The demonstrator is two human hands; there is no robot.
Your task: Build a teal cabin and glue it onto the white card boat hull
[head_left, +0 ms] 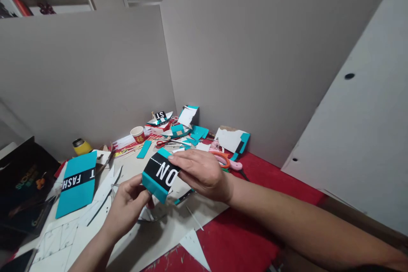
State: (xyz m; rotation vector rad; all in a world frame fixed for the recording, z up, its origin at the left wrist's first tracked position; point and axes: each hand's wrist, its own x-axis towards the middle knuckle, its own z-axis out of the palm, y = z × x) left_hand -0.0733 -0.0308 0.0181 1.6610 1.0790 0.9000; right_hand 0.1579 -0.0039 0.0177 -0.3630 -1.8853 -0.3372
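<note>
Between my two hands is a folded piece of teal and black card (158, 175) with white letters "NO" on it, held above the table. My left hand (132, 199) grips its lower left edge, thumb in front and fingers curled behind. The fingers of my right hand (204, 174) lie together over its right edge, pressing on the printed face. Below the card, partly hidden by my hands, are white paper pieces and another dark and teal strip (185, 196).
On the left lies a teal card (76, 185) reading "FASH", near a dark bag (25, 191). Behind are a paper cup (137, 134), a yellow-bodied container (82, 146), a small card boat (160, 117), orange-handled scissors (223, 159) and several scraps. Grey panels (255, 51) enclose the table.
</note>
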